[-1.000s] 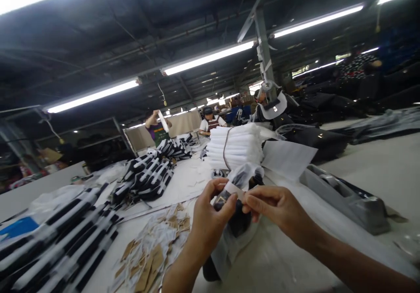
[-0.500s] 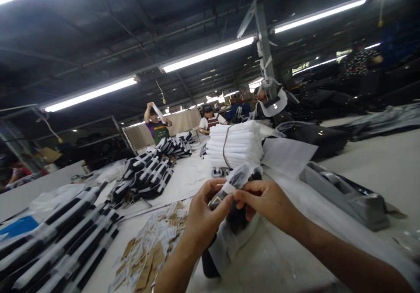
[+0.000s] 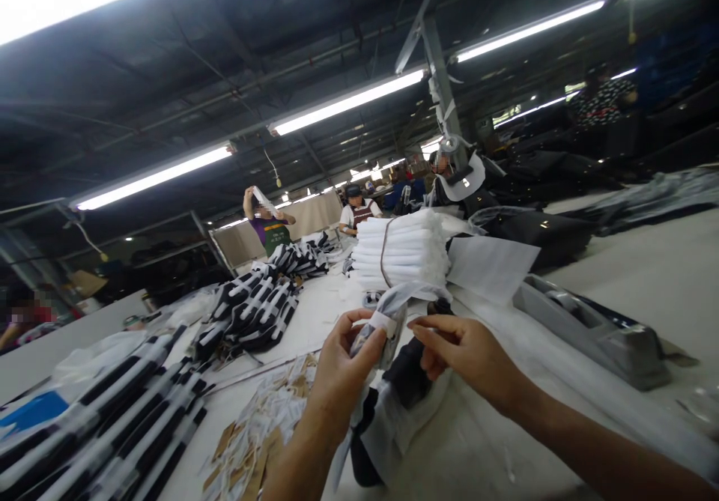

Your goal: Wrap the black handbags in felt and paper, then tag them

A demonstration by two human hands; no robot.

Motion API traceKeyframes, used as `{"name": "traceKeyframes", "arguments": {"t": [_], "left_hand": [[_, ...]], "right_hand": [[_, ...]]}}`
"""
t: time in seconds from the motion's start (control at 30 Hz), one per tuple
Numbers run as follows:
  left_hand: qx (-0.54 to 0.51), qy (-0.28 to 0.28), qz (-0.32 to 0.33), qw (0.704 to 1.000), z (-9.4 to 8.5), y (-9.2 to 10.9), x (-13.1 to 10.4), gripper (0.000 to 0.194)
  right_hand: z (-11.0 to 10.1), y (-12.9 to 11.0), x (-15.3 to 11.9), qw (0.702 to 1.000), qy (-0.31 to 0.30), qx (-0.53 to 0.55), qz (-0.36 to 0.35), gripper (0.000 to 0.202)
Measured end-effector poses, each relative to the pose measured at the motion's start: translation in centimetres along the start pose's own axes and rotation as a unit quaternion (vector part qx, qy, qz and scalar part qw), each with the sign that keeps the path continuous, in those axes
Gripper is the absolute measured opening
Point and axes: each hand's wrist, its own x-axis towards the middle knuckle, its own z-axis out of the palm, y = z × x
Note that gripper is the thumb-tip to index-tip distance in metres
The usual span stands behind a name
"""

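Note:
My left hand (image 3: 337,370) is closed round a strap (image 3: 394,314) wrapped in thin whitish film, with a white band round it near my thumb. The strap arches up and over to the right. My right hand (image 3: 472,359) is beside it, thumb and forefinger pinched together, a small gap from the strap. Whatever the pinch holds, if anything, is too small to make out. Below both hands lies a black item (image 3: 409,372), partly covered by thin white sheeting (image 3: 387,430).
Cardboard tags with strings (image 3: 261,426) lie left of my hands. Black-and-white wrapped bundles (image 3: 106,418) cover the table's left side. Ahead stands a tied stack of white pieces (image 3: 401,250); a grey tape dispenser (image 3: 595,332) sits to the right. Co-workers (image 3: 272,228) are beyond the table.
My right hand has drawn off the strap to the right, leaving a gap. My left hand keeps its hold, and the strap now shows more of its arch.

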Motion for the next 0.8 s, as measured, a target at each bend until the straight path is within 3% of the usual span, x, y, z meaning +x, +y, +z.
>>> {"name": "traceKeyframes", "arguments": {"t": [0.1,0.2,0.37,0.53,0.67,0.8], "left_hand": [[0.01,0.002,0.001,1.0,0.0,-0.2,0.0,0.05],[0.025,-0.013,0.006,1.0,0.4,-0.2,-0.2,0.051],[0.058,-0.025,0.042,0.997,1.3,-0.2,-1.1,0.047],[0.08,0.01,0.08,0.994,2.4,-0.5,-1.8,0.054],[0.113,0.024,0.12,0.986,2.4,-0.6,-2.3,0.063],[0.11,-0.015,0.12,0.987,0.8,-1.1,-3.2,0.061]], "right_hand": [[0.6,-0.4,-1.3,0.996,0.013,0.084,-0.013,0.086],[1.7,-1.3,-2.0,0.988,-0.004,0.151,-0.045,0.103],[3.8,-3.0,-1.8,0.975,0.03,0.217,-0.041,0.099],[5.3,-3.3,-1.4,0.966,0.088,0.241,-0.017,0.084],[4.9,-3.3,-1.1,0.979,0.084,0.183,-0.028,0.086],[1.8,-2.4,-0.9,0.998,0.063,0.012,0.003,0.096]]}}
